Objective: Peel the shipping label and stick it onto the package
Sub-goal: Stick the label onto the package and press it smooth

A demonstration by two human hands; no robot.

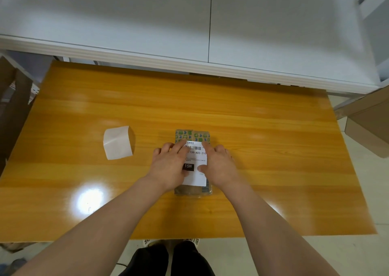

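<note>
A flat brown package (192, 134) with green and blue printing lies in the middle of the orange wooden table (273, 149). A white shipping label (197, 166) with a barcode and a black "15H" box lies on top of the package. My left hand (168, 166) presses flat on the label's left side, fingers straight. On the label's right edge rests my right hand (219, 166), also flat, with the thumb touching the label's lower middle. The package's lower part shows below the label.
A curled white backing sheet (117, 142) lies on the table to the left of the package. Cardboard boxes stand at the left edge (10, 107) and at the right (370, 126). A white cabinet (189, 23) runs along the table's far side.
</note>
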